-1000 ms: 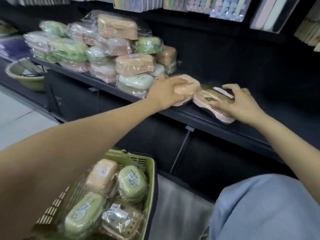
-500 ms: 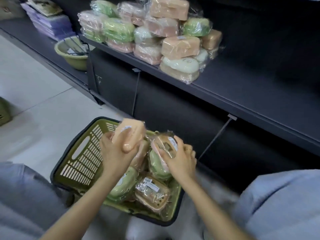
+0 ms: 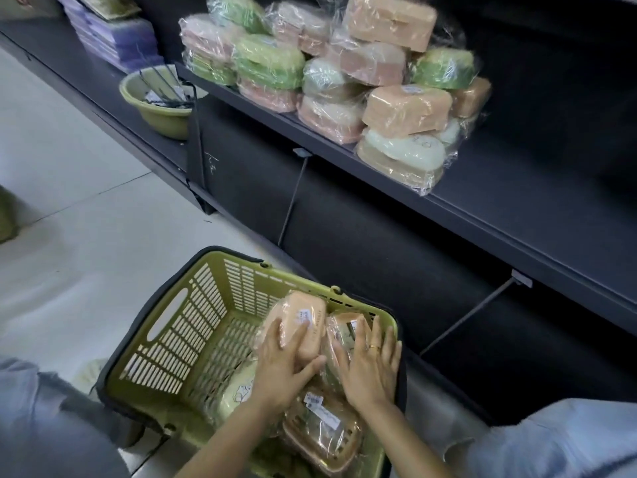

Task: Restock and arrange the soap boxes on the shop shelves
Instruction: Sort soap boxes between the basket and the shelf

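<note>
My left hand (image 3: 286, 369) grips an orange plastic-wrapped soap box (image 3: 305, 320) in the green basket (image 3: 193, 326) on the floor. Beside it, my right hand (image 3: 370, 369), with a ring, lies curled over another wrapped soap box (image 3: 343, 334), thumb on its left side. More boxes lie below them in the basket: a brown one (image 3: 324, 431) and a pale green one (image 3: 238, 396). On the dark shelf (image 3: 499, 215) above stands a pile of wrapped soap boxes (image 3: 344, 74) in orange, green and pink.
Right of the pile the shelf surface is bare. A green bowl (image 3: 155, 98) and a stack of purple packs (image 3: 113, 39) sit on the lower ledge at the left. My knees frame the basket on the pale tiled floor (image 3: 69, 201).
Both hands came down from the shelf to the basket, each with a box. The two boxes beside the pile are gone from the shelf. Since half a second ago the hands sank lower.
</note>
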